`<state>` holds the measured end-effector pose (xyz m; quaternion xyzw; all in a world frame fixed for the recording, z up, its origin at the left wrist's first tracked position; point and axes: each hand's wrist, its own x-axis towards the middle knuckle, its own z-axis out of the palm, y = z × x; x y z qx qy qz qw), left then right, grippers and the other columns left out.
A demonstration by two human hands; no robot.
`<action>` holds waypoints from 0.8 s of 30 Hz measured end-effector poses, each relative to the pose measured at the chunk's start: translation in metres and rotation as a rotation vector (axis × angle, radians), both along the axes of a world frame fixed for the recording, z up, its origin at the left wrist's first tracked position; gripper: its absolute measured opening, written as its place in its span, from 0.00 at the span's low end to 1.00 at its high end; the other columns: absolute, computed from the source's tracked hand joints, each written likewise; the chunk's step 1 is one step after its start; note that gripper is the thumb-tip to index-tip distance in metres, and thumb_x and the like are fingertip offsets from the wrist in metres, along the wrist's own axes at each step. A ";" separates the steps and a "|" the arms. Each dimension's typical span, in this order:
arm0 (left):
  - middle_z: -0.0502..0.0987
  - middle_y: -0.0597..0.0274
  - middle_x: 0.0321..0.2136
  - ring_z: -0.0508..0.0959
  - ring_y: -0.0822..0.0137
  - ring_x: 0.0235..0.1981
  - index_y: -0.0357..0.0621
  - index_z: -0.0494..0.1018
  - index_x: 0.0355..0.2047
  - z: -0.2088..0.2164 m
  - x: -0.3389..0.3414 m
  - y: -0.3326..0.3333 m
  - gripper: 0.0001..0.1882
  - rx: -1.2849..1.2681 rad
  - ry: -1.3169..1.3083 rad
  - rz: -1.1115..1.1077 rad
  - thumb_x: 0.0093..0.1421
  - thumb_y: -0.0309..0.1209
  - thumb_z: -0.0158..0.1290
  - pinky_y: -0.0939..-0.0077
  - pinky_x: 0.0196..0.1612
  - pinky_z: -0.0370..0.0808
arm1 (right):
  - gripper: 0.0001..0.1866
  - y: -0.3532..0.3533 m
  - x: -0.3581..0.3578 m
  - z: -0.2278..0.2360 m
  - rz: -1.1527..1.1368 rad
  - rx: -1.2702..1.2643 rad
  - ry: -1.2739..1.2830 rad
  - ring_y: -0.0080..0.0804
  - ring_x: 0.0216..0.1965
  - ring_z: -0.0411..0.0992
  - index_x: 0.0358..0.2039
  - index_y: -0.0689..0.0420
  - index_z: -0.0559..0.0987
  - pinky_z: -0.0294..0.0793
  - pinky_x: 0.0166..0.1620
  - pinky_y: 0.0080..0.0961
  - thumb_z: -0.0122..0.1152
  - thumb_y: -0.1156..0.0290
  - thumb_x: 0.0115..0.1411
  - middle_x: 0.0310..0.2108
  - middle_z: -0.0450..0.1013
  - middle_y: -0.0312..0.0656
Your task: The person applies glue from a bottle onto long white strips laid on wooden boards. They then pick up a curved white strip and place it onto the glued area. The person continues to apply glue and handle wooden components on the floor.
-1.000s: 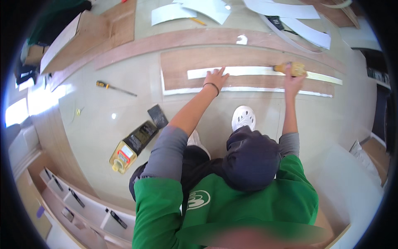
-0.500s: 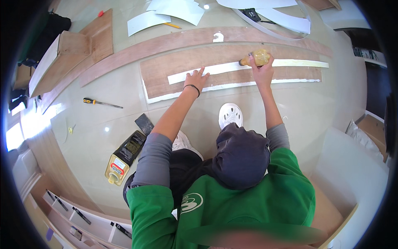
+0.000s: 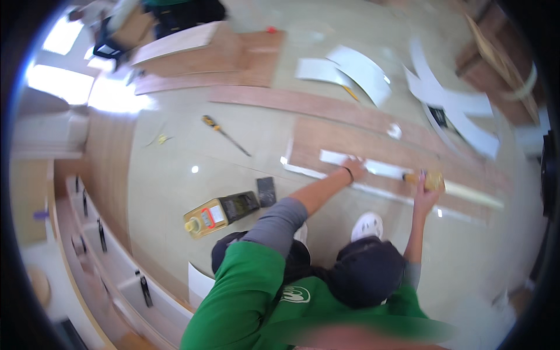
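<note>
A long white strip (image 3: 382, 168) lies on a thin brown wooden board (image 3: 326, 137). My left hand (image 3: 354, 167), with a dark band at the wrist, rests on the strip near its left end, fingers stretched out. In my right hand (image 3: 426, 198) is a translucent bottle (image 3: 434, 181) holding yellowish stuff. It is tipped over, its dark end pointing left and down at the strip's middle; whether that end touches is too blurred to tell. Right of the bottle, the strip looks yellowish. White edging (image 3: 306, 171) runs along the board's near side.
A screwdriver-like tool (image 3: 226, 135), a metal can (image 3: 219, 213) and a dark flat block (image 3: 266, 192) lie on the floor to the left. Beyond the board are a long wooden plank (image 3: 280, 102), white curved sheets (image 3: 361, 76) and a yellow pencil (image 3: 350, 93). Open drawers (image 3: 119, 256) stand lower left.
The whole view has turned, so the board now slants down to the right and more of the left side shows. Both hands keep nearly the same places along the strip.
</note>
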<state>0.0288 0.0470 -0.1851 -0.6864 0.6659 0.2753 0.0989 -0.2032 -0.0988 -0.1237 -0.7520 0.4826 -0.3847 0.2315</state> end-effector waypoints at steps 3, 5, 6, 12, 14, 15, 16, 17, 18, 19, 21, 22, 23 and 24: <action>0.65 0.49 0.58 0.71 0.53 0.54 0.47 0.72 0.45 0.013 0.019 0.015 0.13 -0.081 0.011 -0.037 0.60 0.31 0.46 0.57 0.50 0.73 | 0.26 0.034 0.031 0.004 -0.028 0.360 -0.410 0.30 0.32 0.75 0.49 0.64 0.67 0.76 0.32 0.21 0.66 0.63 0.57 0.34 0.74 0.44; 0.70 0.50 0.49 0.73 0.54 0.49 0.45 0.72 0.41 0.048 0.042 0.008 0.11 -0.275 -0.004 -0.055 0.57 0.28 0.49 0.61 0.47 0.74 | 0.23 0.032 0.030 0.003 -0.173 0.525 -0.623 0.23 0.21 0.72 0.44 0.61 0.70 0.70 0.21 0.14 0.66 0.57 0.57 0.27 0.74 0.40; 0.72 0.51 0.44 0.73 0.54 0.47 0.45 0.73 0.39 0.066 0.050 0.010 0.10 -0.365 -0.010 -0.070 0.55 0.27 0.50 0.63 0.46 0.74 | 0.23 0.034 0.031 0.000 -0.220 0.632 -0.692 0.22 0.20 0.72 0.42 0.59 0.71 0.70 0.21 0.13 0.65 0.55 0.57 0.26 0.74 0.39; 0.73 0.52 0.35 0.74 0.53 0.42 0.42 0.72 0.37 0.157 0.128 0.029 0.11 -0.553 -0.005 0.178 0.52 0.21 0.49 0.63 0.42 0.73 | 0.23 0.055 0.040 -0.004 -0.288 1.119 -0.967 0.17 0.16 0.69 0.37 0.55 0.76 0.70 0.19 0.10 0.62 0.47 0.56 0.20 0.71 0.30; 0.76 0.57 0.30 0.77 0.60 0.35 0.44 0.75 0.37 0.246 0.146 0.023 0.12 -0.884 0.297 0.450 0.52 0.20 0.52 0.66 0.38 0.74 | 0.23 0.053 0.039 0.002 -0.287 1.129 -0.971 0.17 0.16 0.69 0.36 0.55 0.76 0.70 0.18 0.10 0.62 0.46 0.56 0.21 0.71 0.30; 0.77 0.60 0.27 0.78 0.64 0.33 0.43 0.76 0.36 0.304 0.153 0.021 0.10 -1.076 0.377 0.456 0.52 0.20 0.53 0.70 0.37 0.75 | 0.23 0.049 0.039 0.007 -0.292 1.126 -0.978 0.17 0.16 0.69 0.36 0.55 0.76 0.70 0.18 0.10 0.61 0.46 0.56 0.21 0.71 0.30; 0.78 0.61 0.34 0.78 0.67 0.39 0.43 0.76 0.37 0.383 0.142 0.032 0.11 -1.060 0.634 0.612 0.52 0.20 0.54 0.72 0.41 0.75 | 0.22 0.041 0.038 0.011 -0.293 1.112 -0.997 0.17 0.15 0.69 0.36 0.54 0.75 0.70 0.17 0.10 0.61 0.46 0.57 0.21 0.71 0.30; 0.75 0.63 0.46 0.77 0.69 0.45 0.46 0.73 0.45 0.401 0.174 0.056 0.14 -1.202 1.164 0.288 0.57 0.27 0.52 0.71 0.47 0.73 | 0.22 0.047 0.045 0.015 -0.263 1.154 -0.995 0.18 0.15 0.69 0.36 0.54 0.75 0.70 0.17 0.10 0.61 0.46 0.57 0.21 0.71 0.31; 0.68 0.61 0.56 0.74 0.67 0.51 0.46 0.66 0.55 0.457 0.193 0.092 0.20 -1.304 0.411 0.244 0.65 0.38 0.43 0.67 0.54 0.69 | 0.22 0.043 0.044 0.019 -0.265 1.148 -1.007 0.18 0.15 0.69 0.36 0.54 0.75 0.70 0.17 0.10 0.60 0.46 0.57 0.21 0.72 0.31; 0.78 0.65 0.36 0.75 0.68 0.44 0.47 0.72 0.46 0.480 0.164 0.123 0.14 -1.583 0.956 0.340 0.64 0.36 0.44 0.68 0.56 0.65 | 0.22 0.048 0.051 0.026 -0.222 1.151 -1.014 0.18 0.15 0.69 0.36 0.54 0.75 0.69 0.16 0.10 0.60 0.47 0.58 0.21 0.72 0.31; 0.77 0.63 0.38 0.74 0.66 0.46 0.46 0.72 0.47 0.537 0.141 0.195 0.15 -1.758 1.008 0.164 0.65 0.36 0.42 0.67 0.57 0.65 | 0.22 0.052 0.059 0.045 -0.153 1.129 -1.019 0.18 0.15 0.69 0.37 0.55 0.75 0.69 0.16 0.11 0.59 0.47 0.59 0.22 0.72 0.33; 0.76 0.62 0.39 0.74 0.65 0.46 0.45 0.71 0.47 0.574 0.113 0.232 0.16 -1.756 0.919 0.060 0.65 0.36 0.41 0.67 0.57 0.65 | 0.21 0.060 0.065 0.049 -0.124 1.167 -1.009 0.18 0.15 0.69 0.37 0.55 0.75 0.69 0.16 0.11 0.58 0.48 0.59 0.22 0.73 0.33; 0.75 0.61 0.41 0.74 0.64 0.47 0.45 0.71 0.48 0.594 0.093 0.257 0.16 -1.715 0.882 -0.061 0.65 0.36 0.41 0.66 0.57 0.65 | 0.21 0.061 0.068 0.051 -0.104 1.168 -0.995 0.18 0.15 0.69 0.37 0.55 0.75 0.69 0.16 0.11 0.58 0.48 0.60 0.22 0.73 0.34; 0.75 0.61 0.42 0.73 0.64 0.48 0.44 0.71 0.48 0.612 0.066 0.276 0.17 -1.625 0.846 -0.179 0.65 0.36 0.40 0.66 0.57 0.65 | 0.21 0.063 0.072 0.050 -0.077 1.181 -0.981 0.19 0.15 0.70 0.37 0.55 0.74 0.69 0.15 0.11 0.57 0.49 0.60 0.22 0.73 0.34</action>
